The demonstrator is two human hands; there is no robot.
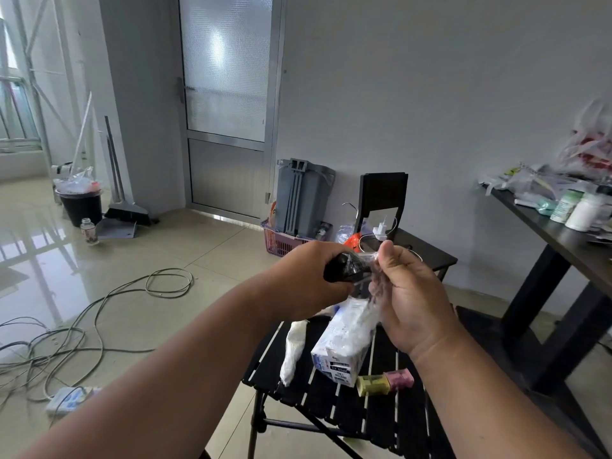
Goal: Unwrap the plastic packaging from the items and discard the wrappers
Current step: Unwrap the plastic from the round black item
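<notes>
My left hand (306,279) grips a black item (344,266) that sits partly inside clear plastic wrap (376,260). My right hand (409,293) pinches that wrap between thumb and fingers, right beside the item. Both hands hover above a black slatted table (298,389). On the table lie a white and blue wrapped box (344,346), a crumpled white wrapper (293,349), a small yellow box (372,385) and a small pink box (400,380).
A black bin (81,205) lined with plastic stands at the far left by a broom and dustpan. Cables (99,313) sprawl over the tiled floor. A grey bin (303,200), a black chair (384,200) and a cluttered dark desk (563,226) lie behind and to the right.
</notes>
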